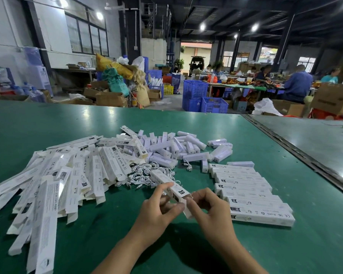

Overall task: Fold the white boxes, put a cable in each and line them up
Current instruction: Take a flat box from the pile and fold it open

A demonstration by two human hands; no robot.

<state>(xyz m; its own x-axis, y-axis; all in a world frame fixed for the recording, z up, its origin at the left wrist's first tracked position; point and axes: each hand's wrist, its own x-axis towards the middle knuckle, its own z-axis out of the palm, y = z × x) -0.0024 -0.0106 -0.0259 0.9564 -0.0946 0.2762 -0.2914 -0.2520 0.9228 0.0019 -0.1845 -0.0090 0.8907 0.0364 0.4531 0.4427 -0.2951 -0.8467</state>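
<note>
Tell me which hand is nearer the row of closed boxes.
Right. The right hand lies just left of the row of closed boxes; the left hand grips the white box farther left.

Lighting: ceiling lamps (202, 27) shining, daylight entering through the far doorway (195, 51).
Glare: pale patches gleaming along the far edge of the green table (48, 123).
Shadow: soft, falling beneath the right hand (208, 212) by the near edge.
Distortion: wide-angle bending at the borders; distant workers (297, 84) appearing blurred.
</note>
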